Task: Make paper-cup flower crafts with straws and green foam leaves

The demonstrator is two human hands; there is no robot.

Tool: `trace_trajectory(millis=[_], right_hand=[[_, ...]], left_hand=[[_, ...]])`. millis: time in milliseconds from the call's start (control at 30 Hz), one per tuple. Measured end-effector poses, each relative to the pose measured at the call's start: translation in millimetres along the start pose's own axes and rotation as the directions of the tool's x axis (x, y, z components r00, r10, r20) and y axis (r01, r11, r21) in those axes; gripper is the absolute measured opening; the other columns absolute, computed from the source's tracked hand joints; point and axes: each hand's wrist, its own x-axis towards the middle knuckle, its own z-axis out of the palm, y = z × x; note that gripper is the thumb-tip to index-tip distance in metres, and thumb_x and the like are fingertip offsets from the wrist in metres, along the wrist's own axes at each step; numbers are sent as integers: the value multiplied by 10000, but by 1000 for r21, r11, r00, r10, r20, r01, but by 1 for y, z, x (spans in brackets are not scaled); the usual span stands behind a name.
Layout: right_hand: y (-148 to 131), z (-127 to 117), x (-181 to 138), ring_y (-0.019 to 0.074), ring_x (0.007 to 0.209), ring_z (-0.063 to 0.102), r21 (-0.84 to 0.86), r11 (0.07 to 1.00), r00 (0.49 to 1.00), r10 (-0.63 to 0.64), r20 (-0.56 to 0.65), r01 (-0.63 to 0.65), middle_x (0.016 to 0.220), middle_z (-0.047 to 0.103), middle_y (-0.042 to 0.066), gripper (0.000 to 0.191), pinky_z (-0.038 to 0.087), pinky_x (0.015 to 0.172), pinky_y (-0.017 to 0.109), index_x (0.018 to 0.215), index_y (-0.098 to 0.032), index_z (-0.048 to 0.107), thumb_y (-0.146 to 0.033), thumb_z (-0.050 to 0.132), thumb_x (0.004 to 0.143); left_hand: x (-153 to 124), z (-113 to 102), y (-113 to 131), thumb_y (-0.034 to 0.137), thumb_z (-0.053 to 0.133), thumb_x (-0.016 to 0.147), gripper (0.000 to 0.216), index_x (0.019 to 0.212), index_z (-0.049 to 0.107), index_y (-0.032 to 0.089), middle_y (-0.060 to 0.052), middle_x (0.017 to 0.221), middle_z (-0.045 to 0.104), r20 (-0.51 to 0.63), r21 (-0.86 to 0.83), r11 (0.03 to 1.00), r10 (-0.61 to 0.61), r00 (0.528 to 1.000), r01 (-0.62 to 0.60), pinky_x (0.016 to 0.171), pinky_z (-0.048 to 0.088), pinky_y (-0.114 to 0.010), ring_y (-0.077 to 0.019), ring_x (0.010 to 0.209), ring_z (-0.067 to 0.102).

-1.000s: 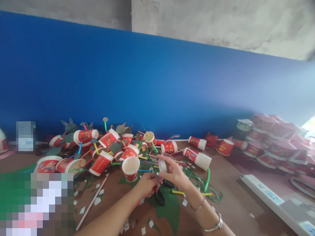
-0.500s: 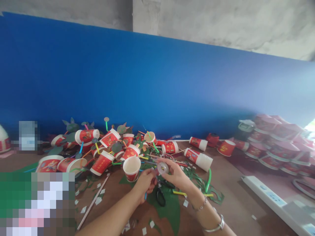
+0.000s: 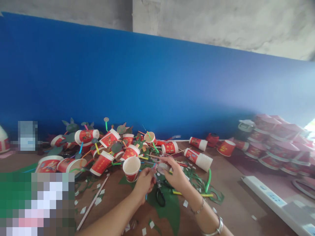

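My right hand [image 3: 176,175] has its thumb and fingers around a roll of clear tape [image 3: 162,167]. Close beside it, my left hand [image 3: 144,183] is closed in a pinch near the tape's edge. A blue drinking straw [image 3: 146,196] pokes out below the left fingers; most of it is hidden by the hand. Scissors with black handles [image 3: 160,198] lie on the table just under both hands. To the left of my left hand stands an open red and white paper cup [image 3: 131,169]. Green paper [image 3: 169,213] lies beneath the scissors.
A heap of red paper cups [image 3: 102,163] with straws and green paper shapes spreads along the back left. Stacked cups [image 3: 199,159] lie right of centre. A white power strip [image 3: 270,196] and piled red items [image 3: 278,141] are at the right. Paper scraps dot the brown table [image 3: 110,206].
My right hand has tilted the tape roll and shifted slightly, its fingers bent further over the roll. My left hand stays almost in place, still pinching.
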Motion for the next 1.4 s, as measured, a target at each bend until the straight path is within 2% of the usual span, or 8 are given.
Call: trace_trajectory(millis=[133, 233, 333, 600, 767, 933, 1067, 1400], right_hand=[[-9, 0, 0, 208, 955, 585, -39, 994, 989, -102, -104, 98, 997, 649, 46, 427, 452, 857, 333, 1035, -228, 603, -24, 467, 686], [-14, 1, -2, 213, 940, 585, -54, 984, 980, -176, -91, 171, 975, 647, 53, 397, 460, 837, 338, 1017, -231, 608, -32, 471, 703], [-16, 2, -2, 213, 929, 582, -54, 980, 978, -195, -75, 191, 966, 639, 59, 390, 468, 818, 335, 1013, -231, 609, -33, 468, 708], [-22, 5, -5, 213, 923, 574, -65, 970, 968, -238, -84, 233, 957, 626, 62, 392, 473, 811, 343, 1030, -245, 610, -41, 447, 738], [-18, 5, -5, 221, 931, 566, -88, 973, 972, -221, -78, 214, 952, 614, 70, 416, 473, 820, 359, 1054, -241, 611, -42, 445, 728], [-11, 5, -5, 226, 959, 555, -112, 975, 979, -198, -54, 191, 993, 603, 69, 447, 450, 854, 375, 1057, -238, 597, -9, 439, 707], [-7, 5, -5, 226, 963, 551, -138, 973, 980, -193, -46, 185, 998, 604, 65, 484, 443, 853, 375, 1080, -245, 589, 8, 435, 697], [-3, 6, -3, 222, 980, 546, -117, 979, 984, -171, -41, 165, 1011, 615, 56, 486, 437, 871, 372, 1073, -246, 586, 5, 438, 685]], left_hand=[[-1, 3, -2, 594, 561, 654, 415, 678, 380, 221, 107, 412, 424, -27, 92, 994, 68, 997, -66, 310, 129, -161, -26, 284, 246], [1, 4, -4, 583, 538, 673, 395, 670, 377, 223, 108, 405, 416, -30, 125, 988, 95, 995, -90, 311, 153, -170, -31, 276, 235], [3, 2, -6, 551, 504, 716, 354, 664, 384, 222, 104, 412, 418, -42, 160, 981, 119, 992, -110, 330, 179, -184, -38, 280, 236], [4, 1, -11, 346, 603, 702, 275, 553, 424, 201, 77, 382, 405, -66, 275, 939, 232, 970, -206, 447, 261, -207, -86, 395, 399], [5, 0, -7, 501, 523, 731, 322, 630, 425, 212, 83, 398, 422, -63, 193, 969, 166, 984, -152, 378, 206, -198, -66, 316, 309], [1, 1, -2, 648, 509, 673, 446, 739, 441, 212, 97, 434, 444, -52, 78, 991, 115, 992, -111, 330, 152, -177, -38, 286, 240], [-2, 2, 2, 641, 579, 647, 460, 707, 426, 211, 98, 419, 454, -50, -11, 994, 107, 993, -107, 311, 117, -171, -29, 282, 236], [-7, 1, 7, 639, 601, 650, 472, 727, 452, 198, 94, 446, 474, 1, -68, 991, 119, 993, -119, 300, 109, -156, -17, 288, 241]])
